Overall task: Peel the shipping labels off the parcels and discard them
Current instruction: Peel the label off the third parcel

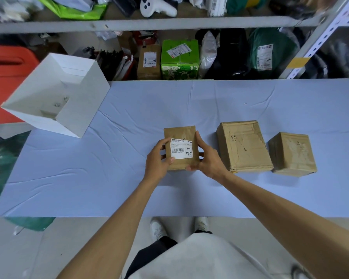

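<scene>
A small brown cardboard parcel [179, 133] sits mid-table with a white barcode shipping label [182, 149] stuck on its top. My left hand [157, 160] grips the parcel's left side, thumb at the label's lower left corner. My right hand [208, 160] grips its right side, fingers curled round the near right corner. Two more brown taped parcels stand to the right: a larger one [244, 146] and a smaller one [291, 154], neither showing a label on top.
A white open-topped box [77, 115] stands at the table's far left corner. The table wears a pale blue cloth [109, 168]. Shelves behind hold a green box [179, 61] and other packages. A green bag [6, 156] lies left of the table.
</scene>
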The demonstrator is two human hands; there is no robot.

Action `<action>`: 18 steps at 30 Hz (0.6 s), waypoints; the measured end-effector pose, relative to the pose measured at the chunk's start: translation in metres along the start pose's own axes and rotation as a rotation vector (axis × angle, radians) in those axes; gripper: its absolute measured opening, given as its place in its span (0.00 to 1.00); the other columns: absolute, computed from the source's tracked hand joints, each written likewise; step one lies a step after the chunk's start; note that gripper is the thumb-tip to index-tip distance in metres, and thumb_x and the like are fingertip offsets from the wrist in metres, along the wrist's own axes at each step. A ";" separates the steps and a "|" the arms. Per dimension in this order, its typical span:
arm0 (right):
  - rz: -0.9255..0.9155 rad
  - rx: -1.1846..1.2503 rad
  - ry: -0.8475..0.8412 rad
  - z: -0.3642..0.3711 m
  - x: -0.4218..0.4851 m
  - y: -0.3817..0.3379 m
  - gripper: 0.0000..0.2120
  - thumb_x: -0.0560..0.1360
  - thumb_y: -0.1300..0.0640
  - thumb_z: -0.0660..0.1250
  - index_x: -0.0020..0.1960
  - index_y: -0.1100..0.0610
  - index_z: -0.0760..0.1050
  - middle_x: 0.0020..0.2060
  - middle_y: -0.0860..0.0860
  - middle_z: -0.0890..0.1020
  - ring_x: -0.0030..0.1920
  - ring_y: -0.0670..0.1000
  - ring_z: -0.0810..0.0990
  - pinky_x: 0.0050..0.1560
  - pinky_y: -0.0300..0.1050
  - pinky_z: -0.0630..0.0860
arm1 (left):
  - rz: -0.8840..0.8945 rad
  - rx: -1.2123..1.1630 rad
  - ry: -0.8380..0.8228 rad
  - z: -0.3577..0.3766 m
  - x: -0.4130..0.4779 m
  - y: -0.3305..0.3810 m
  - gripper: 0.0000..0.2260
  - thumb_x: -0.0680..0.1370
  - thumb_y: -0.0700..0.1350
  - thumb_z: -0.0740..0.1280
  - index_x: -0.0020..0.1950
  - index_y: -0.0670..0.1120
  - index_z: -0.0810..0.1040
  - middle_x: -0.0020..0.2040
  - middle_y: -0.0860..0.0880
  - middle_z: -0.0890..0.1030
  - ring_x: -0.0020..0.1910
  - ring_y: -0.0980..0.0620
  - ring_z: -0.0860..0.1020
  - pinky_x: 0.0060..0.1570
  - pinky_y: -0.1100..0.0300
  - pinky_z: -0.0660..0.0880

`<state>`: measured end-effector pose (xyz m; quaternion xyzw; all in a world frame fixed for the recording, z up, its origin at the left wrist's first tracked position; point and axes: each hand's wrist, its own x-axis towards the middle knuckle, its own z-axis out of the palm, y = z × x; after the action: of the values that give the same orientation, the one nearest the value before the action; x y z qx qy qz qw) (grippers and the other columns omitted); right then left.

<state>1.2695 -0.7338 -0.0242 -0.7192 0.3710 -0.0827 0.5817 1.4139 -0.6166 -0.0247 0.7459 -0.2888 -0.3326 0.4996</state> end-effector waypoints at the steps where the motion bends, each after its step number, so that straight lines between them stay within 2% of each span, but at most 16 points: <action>1: 0.000 -0.001 -0.003 0.000 0.000 0.000 0.57 0.62 0.67 0.79 0.78 0.47 0.46 0.65 0.50 0.74 0.61 0.51 0.76 0.54 0.40 0.79 | 0.006 0.004 -0.001 0.000 0.000 -0.001 0.26 0.73 0.30 0.69 0.66 0.52 0.72 0.62 0.51 0.75 0.60 0.52 0.75 0.47 0.71 0.78; 8: 0.012 0.017 -0.002 0.000 0.000 -0.001 0.58 0.62 0.68 0.79 0.78 0.48 0.47 0.65 0.50 0.74 0.61 0.52 0.76 0.54 0.41 0.79 | 0.002 0.035 0.004 0.002 0.002 -0.003 0.24 0.72 0.30 0.69 0.61 0.53 0.75 0.64 0.49 0.76 0.61 0.49 0.76 0.50 0.64 0.79; 13: 0.004 0.018 0.003 0.000 0.000 -0.001 0.57 0.62 0.69 0.79 0.78 0.49 0.47 0.64 0.50 0.74 0.60 0.52 0.77 0.51 0.35 0.79 | 0.019 -0.007 0.015 0.002 -0.003 -0.006 0.26 0.74 0.31 0.68 0.63 0.57 0.72 0.63 0.52 0.75 0.61 0.51 0.76 0.49 0.68 0.79; 18: 0.001 0.014 -0.006 -0.001 0.001 -0.002 0.57 0.62 0.68 0.78 0.78 0.48 0.47 0.64 0.49 0.74 0.60 0.51 0.77 0.49 0.33 0.78 | -0.001 -0.001 0.022 0.004 -0.002 -0.011 0.28 0.74 0.32 0.68 0.68 0.57 0.72 0.67 0.50 0.74 0.62 0.49 0.76 0.56 0.55 0.79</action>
<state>1.2707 -0.7353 -0.0227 -0.7153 0.3689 -0.0829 0.5877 1.4109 -0.6139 -0.0362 0.7493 -0.2829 -0.3248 0.5030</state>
